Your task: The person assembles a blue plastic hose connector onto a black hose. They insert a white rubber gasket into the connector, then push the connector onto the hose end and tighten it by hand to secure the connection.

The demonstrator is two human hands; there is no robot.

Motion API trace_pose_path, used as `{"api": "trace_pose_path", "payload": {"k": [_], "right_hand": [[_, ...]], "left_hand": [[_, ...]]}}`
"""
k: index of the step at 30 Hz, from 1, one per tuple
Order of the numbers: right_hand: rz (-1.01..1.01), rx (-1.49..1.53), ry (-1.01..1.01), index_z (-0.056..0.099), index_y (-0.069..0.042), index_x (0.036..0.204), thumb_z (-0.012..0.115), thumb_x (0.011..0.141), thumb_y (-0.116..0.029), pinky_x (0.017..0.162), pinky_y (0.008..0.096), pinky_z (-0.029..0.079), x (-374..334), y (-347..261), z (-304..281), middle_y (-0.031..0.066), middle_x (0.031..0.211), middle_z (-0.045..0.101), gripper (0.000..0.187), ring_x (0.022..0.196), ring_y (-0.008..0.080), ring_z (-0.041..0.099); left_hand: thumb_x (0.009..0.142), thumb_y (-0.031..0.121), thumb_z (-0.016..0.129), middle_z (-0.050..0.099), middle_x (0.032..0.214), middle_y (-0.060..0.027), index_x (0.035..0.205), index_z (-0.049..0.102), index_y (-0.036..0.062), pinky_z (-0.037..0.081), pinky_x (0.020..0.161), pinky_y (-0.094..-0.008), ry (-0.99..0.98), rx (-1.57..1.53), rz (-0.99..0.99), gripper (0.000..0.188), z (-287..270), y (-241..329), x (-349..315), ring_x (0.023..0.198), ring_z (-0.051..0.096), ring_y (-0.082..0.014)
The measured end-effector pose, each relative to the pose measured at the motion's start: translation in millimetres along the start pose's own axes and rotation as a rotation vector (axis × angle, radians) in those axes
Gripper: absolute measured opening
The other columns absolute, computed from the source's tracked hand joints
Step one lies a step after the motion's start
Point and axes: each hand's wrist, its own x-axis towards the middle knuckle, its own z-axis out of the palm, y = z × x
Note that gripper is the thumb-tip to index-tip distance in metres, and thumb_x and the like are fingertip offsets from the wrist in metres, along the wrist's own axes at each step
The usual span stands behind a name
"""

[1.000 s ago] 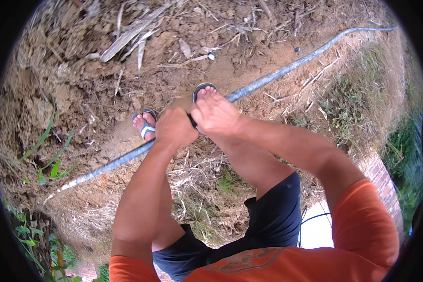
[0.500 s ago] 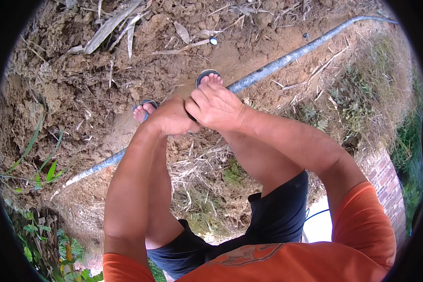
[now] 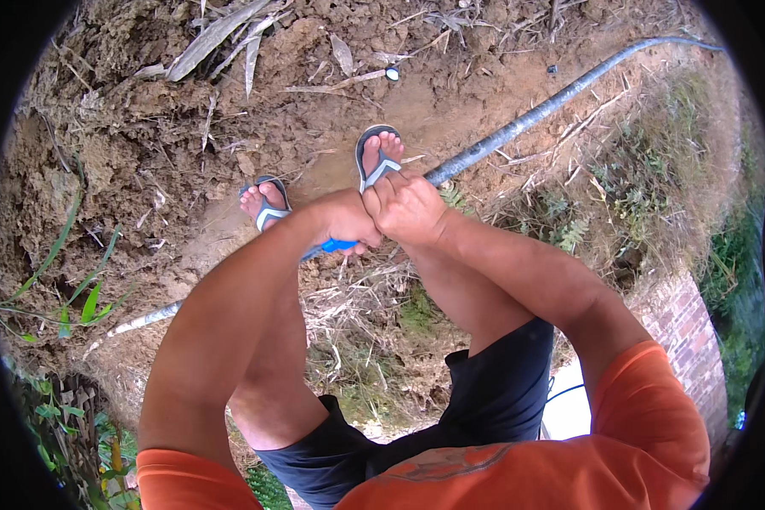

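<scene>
A long grey pipe stained with mud runs slantwise across the ground from the upper right. My right hand is wrapped round it, fingers closed, in front of my knees. Pressed up against that hand is my left hand, also closed. A bright blue piece shows at the underside of the left fist; its shape is mostly hidden. Beyond my left forearm the pale, dirty end stretch of pipe lies on the soil. What sits between the two fists is hidden.
My feet in flip-flops stand on bare brown soil just past my hands. Dry leaves and clods lie at the top. Grass and weeds grow at right, near a brick wall. A small white-topped object lies on the dirt.
Both hands have moved slightly right and down, and my left elbow has swung outward. The blue piece now shows under my left hand, and more of both flip-flops is visible.
</scene>
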Motion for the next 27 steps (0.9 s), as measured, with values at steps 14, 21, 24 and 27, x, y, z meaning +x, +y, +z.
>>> {"api": "trace_pose_path", "payload": {"k": [14,21,24,27], "right_hand": [[0.158,0.270,-0.481,0.070,0.002,0.084,0.071,0.067,-0.009,0.065,0.0430,0.060,17.6,-0.1,-22.2,0.0202,0.079,0.072,0.020,0.076,0.0329,0.075],[0.232,0.376,-0.953,0.073,0.006,0.091,0.074,0.070,-0.011,0.082,0.0496,0.060,51.1,12.1,-31.3,0.0288,0.094,0.073,0.027,0.092,0.0424,0.074],[0.220,0.473,-1.030,0.077,0.003,0.090,0.077,0.069,-0.011,0.083,0.0462,0.059,48.8,22.3,-13.4,0.0261,0.094,0.075,0.026,0.093,0.0386,0.075],[0.149,0.533,-1.083,0.075,0.006,0.085,0.078,0.069,-0.012,0.079,0.0468,0.059,50.9,31.0,5.9,0.0268,0.090,0.074,0.024,0.090,0.0396,0.075]], "left_hand": [[0.087,0.028,0.064,0.073,0.120,-0.0214,0.130,0.064,0.0043,0.055,0.098,-0.0470,0.410,0.534,-0.029,0.049,31.9,14.5,-19.7,0.114,0.069,-0.0379],[0.082,0.032,0.071,0.075,0.118,-0.0169,0.115,0.076,0.0082,0.057,0.096,-0.0430,0.502,0.484,-0.156,0.040,36.6,18.4,-15.0,0.112,0.072,-0.0339],[0.080,0.032,0.074,0.076,0.116,-0.0158,0.111,0.078,0.0091,0.057,0.096,-0.0424,0.568,0.442,-0.165,0.039,44.7,18.0,-17.2,0.110,0.073,-0.0327],[0.081,0.030,0.075,0.077,0.114,-0.0151,0.110,0.079,0.0099,0.058,0.096,-0.0424,0.591,0.410,-0.218,0.036,44.4,21.2,-18.7,0.109,0.074,-0.0313]]}}
